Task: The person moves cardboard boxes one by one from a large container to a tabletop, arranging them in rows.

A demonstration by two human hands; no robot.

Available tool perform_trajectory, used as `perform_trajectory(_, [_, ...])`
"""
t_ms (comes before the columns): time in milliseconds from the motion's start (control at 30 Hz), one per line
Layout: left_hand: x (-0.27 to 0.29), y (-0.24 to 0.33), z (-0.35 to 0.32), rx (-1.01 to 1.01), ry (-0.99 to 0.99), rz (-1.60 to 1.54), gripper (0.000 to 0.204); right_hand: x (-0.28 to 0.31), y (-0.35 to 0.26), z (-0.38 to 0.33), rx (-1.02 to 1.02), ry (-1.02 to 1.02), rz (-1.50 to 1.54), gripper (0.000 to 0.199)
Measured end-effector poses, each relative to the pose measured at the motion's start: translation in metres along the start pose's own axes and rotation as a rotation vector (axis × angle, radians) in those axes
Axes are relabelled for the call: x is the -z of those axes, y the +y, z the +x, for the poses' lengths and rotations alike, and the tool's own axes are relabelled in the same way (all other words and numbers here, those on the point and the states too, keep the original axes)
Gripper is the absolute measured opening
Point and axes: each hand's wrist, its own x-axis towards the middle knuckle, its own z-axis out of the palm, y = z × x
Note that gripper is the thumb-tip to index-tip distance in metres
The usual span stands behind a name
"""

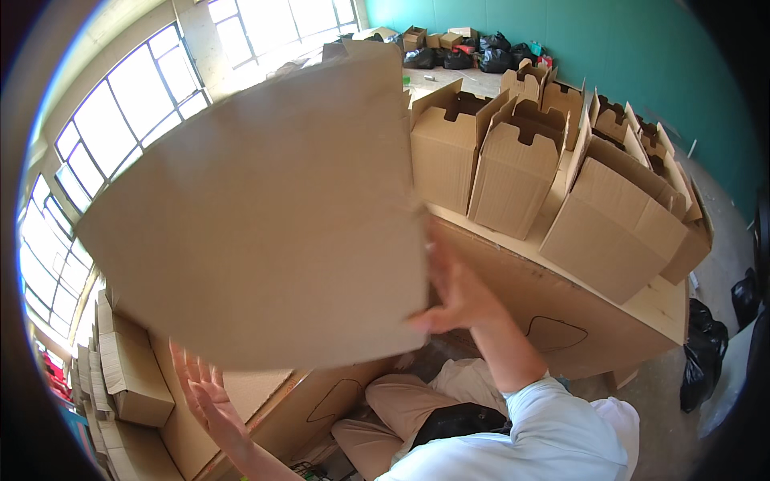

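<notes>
A large plain brown piece of cardboard (265, 216) is held up in front of me and fills the middle of the view. Whether it is a flat sheet or one face of a box, I cannot tell. My right hand (455, 289) grips its lower right edge, thumb on the near face and the other fingers partly hidden and blurred behind it. Below the cardboard's lower left edge, my left hand (204, 393) is open, fingers stretched up and palm showing. Its fingertips are close to that edge; contact is not clear.
Several open-topped cardboard boxes (517, 164) stand on a long cardboard-covered surface (553, 280) at the right. Folded cardboard (136, 369) is stacked at the left. Black bags (497, 58) lie by the green wall, and another black bag (704, 349) is on the floor at right.
</notes>
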Motion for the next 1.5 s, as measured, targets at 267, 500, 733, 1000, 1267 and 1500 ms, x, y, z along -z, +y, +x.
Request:
perform_trajectory(267, [0.012, -0.027, -0.039, 0.184, 0.129, 0.228, 0.057, 0.064, -0.098, 0.056, 0.309, 0.806, -0.72, 0.119])
perform_trajectory(500, [0.02, -0.043, -0.061, 0.235, 0.163, 0.177, 0.057, 0.117, -0.062, 0.186, 0.219, 1.198, -1.62, 0.118])
perform_trajectory(733, [0.039, -0.042, -0.079, 0.269, 0.189, 0.204, 0.058, 0.089, -0.01, 0.254, -0.326, 1.278, -1.754, 0.119])
perform_trajectory(1000, [0.05, -0.05, -0.088, 0.323, 0.212, 0.254, 0.058, 0.054, 0.054, 0.275, -0.357, 1.24, -1.816, 0.12])
perform_trajectory(1267, [0.055, -0.058, -0.09, 0.297, 0.232, 0.327, 0.058, 0.039, 0.073, 0.254, -0.343, 1.119, -1.718, 0.123])
perform_trajectory(1500, [0.065, -0.06, -0.092, 0.286, 0.245, 0.346, 0.056, 0.084, 0.106, 0.243, -0.044, 1.066, -1.753, 0.117])
